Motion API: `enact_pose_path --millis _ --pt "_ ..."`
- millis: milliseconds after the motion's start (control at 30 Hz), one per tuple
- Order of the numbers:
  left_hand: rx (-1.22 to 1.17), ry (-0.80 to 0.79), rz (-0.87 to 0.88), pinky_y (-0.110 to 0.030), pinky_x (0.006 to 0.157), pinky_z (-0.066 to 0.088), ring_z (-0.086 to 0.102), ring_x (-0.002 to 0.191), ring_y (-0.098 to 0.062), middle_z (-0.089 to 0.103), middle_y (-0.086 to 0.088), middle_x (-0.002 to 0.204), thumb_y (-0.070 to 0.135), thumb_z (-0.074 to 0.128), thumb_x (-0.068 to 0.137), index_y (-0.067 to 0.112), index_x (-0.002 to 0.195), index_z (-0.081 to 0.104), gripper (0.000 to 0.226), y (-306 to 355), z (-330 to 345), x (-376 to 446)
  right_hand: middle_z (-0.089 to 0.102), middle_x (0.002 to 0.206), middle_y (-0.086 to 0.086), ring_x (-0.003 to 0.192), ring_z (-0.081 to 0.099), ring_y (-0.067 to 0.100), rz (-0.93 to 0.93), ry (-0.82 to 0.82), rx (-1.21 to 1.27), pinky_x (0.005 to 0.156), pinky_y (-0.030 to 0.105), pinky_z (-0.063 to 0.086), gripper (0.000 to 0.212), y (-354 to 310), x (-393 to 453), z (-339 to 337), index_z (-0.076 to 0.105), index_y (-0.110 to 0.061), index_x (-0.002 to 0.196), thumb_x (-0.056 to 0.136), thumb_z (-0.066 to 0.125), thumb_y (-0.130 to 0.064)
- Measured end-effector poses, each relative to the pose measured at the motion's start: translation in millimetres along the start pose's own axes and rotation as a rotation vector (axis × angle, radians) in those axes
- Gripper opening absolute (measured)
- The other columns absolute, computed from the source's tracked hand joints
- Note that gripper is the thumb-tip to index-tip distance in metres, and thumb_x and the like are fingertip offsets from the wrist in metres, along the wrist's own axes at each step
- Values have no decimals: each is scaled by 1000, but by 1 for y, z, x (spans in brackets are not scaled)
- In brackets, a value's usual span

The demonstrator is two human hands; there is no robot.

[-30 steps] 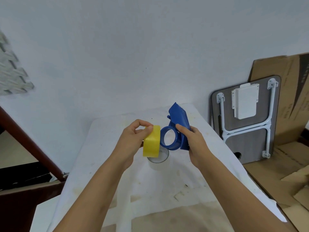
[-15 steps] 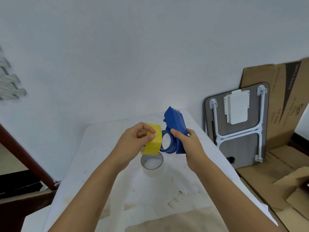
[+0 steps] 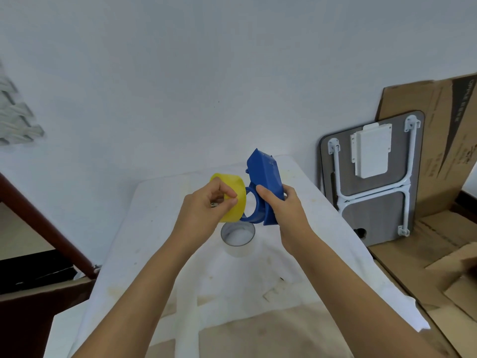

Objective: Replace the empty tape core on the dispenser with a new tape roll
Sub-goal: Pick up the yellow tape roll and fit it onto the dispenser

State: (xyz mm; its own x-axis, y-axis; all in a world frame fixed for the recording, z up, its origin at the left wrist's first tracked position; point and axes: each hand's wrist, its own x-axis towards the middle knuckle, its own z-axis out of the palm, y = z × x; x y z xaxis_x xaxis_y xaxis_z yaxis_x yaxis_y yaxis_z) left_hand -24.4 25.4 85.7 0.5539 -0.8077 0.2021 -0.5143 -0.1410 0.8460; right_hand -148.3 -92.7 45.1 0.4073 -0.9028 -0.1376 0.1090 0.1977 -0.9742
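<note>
Both forearms reach forward above the white-covered counter. The left hand pinches the yellow tape roll against the blue plastic tape dispenser, gripped by the right hand. The brown cardboard sheet's dark strip lettering is unreadable.

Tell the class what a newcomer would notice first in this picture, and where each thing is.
Mid-frame, above the white-covered table, the left hand holds a yellow tape roll against the ring of a blue dispenser gripped by the right hand. Just below them a clear empty core stands on the table. At right, a folded table leans against the wall.
</note>
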Motion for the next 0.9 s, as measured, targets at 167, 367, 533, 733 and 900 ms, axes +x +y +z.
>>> enact_pose_path --millis 167,367,533,733,900 --pt "-65 -46 -31 -17 72 47 65 88 -6 73 3 93 25 67 88 32 90 68 7 1 3 -3 58 124 3 105 64 23 -18 -10 10 71 27 55 56 -2 -5 4 44 -21 128 83 73 -37" --pt "17 -100 -35 -35 80 53 66 94 -18 73 -1 93 24 57 94 33 94 65 13 2 0 -3 58 125 4 108 62 24 11 -14 -45 75 29 55 62 4 -9 5 44 -19 131 81 73 -42" --pt "39 -41 -39 -40 72 55 67 82 -30 73 -3 86 23 61 92 24 89 66 6 7 1 -2 58 124 3 106 62 22 3 -32 -66 70 25 54 62 4 -10 7 44 -17 131 81 73 -40" --pt "55 -52 -50 -35 72 56 70 82 -27 74 -6 87 25 62 91 27 96 65 6 -1 -1 -1 58 116 -2 96 63 16 -84 -33 -161 67 25 55 53 3 -12 6 46 -22 123 83 71 -43" --pt "-155 16 -91 -41 80 56 68 85 -31 74 -10 82 21 66 89 23 85 68 6 -9 -8 1 56 114 -5 91 57 11 -22 45 -130 69 30 49 24 1 -3 -7 51 -31 112 96 48 -49"
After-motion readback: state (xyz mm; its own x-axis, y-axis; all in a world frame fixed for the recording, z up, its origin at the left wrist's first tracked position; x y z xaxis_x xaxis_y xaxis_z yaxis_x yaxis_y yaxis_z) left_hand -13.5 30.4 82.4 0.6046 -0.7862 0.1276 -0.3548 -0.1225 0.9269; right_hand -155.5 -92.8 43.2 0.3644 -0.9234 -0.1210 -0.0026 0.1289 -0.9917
